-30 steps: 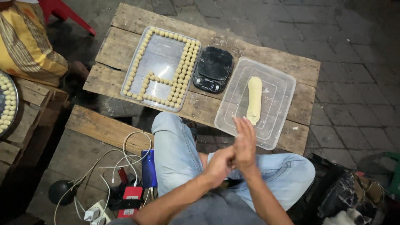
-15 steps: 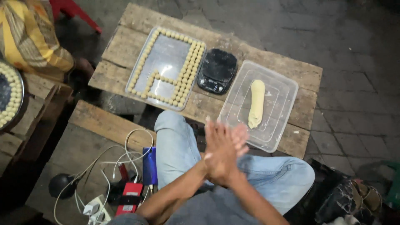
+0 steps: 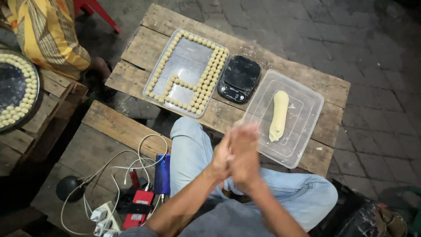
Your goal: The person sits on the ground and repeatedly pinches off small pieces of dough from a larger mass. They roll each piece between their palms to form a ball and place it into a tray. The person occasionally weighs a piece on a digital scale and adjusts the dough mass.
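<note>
A seated person in blue jeans presses the left hand (image 3: 221,156) and right hand (image 3: 244,153) flat together, palm to palm, above the knees. The fingers lie extended and closed against each other; motion blur hides whatever, if anything, sits between the palms, so whether a bit of dough is held there cannot be told.

Just beyond the hands, a clear plastic container (image 3: 307,127) rests on the near edge of a rough wooden pallet table (image 3: 144,48). Inside it lies a pale yellow dough log (image 3: 279,115), lengthwise and apart from the walls. The dough looks soft and light, likely to dent or stretch under a hard squeeze and perhaps a little tacky; it is probably best pinched gently at one end or lifted under the middle with cupped fingers.

Left of the container, touching or nearly touching it, sits a black kitchen scale (image 3: 239,79). Farther left, a clear tray (image 3: 186,61) holds rows of small dough balls (image 3: 210,77) along its rim and in a short inner line; these look delicate and easily flattened.

At the person's left, on a lower pallet, lie a blue phone (image 3: 162,174), white cables (image 3: 118,166) and a power strip (image 3: 101,217). At the far left edge, a round dark pan (image 3: 13,87) is ringed with more dough balls, beside another person in yellow patterned cloth (image 3: 48,30).
</note>
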